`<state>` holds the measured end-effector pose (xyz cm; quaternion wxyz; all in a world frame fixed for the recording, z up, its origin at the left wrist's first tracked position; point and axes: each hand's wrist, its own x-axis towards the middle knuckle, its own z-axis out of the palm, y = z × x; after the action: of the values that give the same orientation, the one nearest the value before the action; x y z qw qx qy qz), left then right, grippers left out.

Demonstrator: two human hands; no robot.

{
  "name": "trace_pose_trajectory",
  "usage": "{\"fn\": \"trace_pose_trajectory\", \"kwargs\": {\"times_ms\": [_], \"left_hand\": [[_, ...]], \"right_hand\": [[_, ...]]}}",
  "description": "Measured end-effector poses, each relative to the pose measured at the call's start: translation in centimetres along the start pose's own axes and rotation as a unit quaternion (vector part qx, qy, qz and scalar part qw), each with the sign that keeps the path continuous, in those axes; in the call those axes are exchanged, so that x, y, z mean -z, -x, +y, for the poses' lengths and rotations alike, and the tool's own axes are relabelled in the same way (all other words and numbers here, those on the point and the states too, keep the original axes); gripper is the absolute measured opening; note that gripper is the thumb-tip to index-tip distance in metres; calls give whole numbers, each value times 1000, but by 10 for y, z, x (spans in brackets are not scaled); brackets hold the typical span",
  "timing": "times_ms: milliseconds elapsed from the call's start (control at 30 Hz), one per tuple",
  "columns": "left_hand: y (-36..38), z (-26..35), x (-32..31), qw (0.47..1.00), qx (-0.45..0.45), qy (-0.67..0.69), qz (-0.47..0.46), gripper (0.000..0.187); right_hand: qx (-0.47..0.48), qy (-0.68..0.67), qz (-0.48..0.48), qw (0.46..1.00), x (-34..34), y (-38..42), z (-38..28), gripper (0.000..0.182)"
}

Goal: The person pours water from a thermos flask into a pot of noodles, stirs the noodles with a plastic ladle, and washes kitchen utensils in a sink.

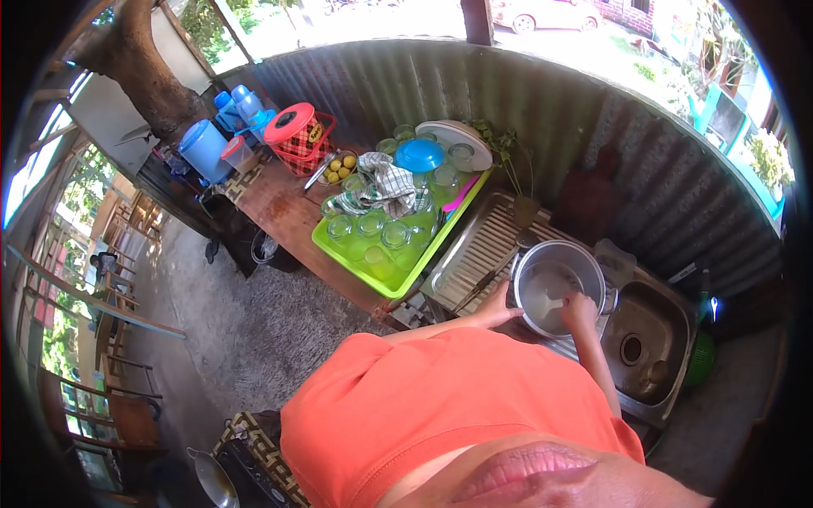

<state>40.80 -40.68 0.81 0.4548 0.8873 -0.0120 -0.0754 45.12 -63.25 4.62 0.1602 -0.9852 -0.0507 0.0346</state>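
Note:
A large metal pot (555,253) stands on the ribbed drainboard (476,245), left of the sink basin. Cloudy liquid shows inside it. My left hand (498,306) holds the pot's left side near its handle, fingers against the wall. Over the pot's right part, my right hand (578,311) is closed round a pale utensil (553,303), whose end points into the pot; its exact shape is unclear. The sink basin (644,326), with a dark drain, lies just right of my right hand.
A green tray (389,286) holds several glasses, a blue bowl (419,155) and a checked cloth (389,184). Behind stand a red checked cooler (296,140), a bowl of yellow fruit (340,167) and a blue container (204,151). A corrugated wall (559,110) borders the sink.

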Motion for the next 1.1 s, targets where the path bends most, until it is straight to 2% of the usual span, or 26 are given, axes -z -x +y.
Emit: {"fn": "trace_pose_trajectory", "kwargs": {"times_ms": [200,300,433,600,900,1100], "left_hand": [[0,2,4,998,9,61,-28,94],[0,7,9,999,9,2,-31,95],[-3,2,9,1000,-12,3,-26,92],[-9,-7,5,999,-23,15,-35,94],[1,1,-3,996,39,74,14,93],[-1,-6,-10,991,27,133,22,91]], "right_hand": [[31,-38,86,995,-3,-20,16,12],[16,-22,98,995,8,-17,21,11],[31,-4,115,993,3,-17,41,10],[47,-22,87,995,8,1,39,10],[53,-133,5,990,5,22,-4,13],[31,-212,60,975,5,14,-26,15]]}}
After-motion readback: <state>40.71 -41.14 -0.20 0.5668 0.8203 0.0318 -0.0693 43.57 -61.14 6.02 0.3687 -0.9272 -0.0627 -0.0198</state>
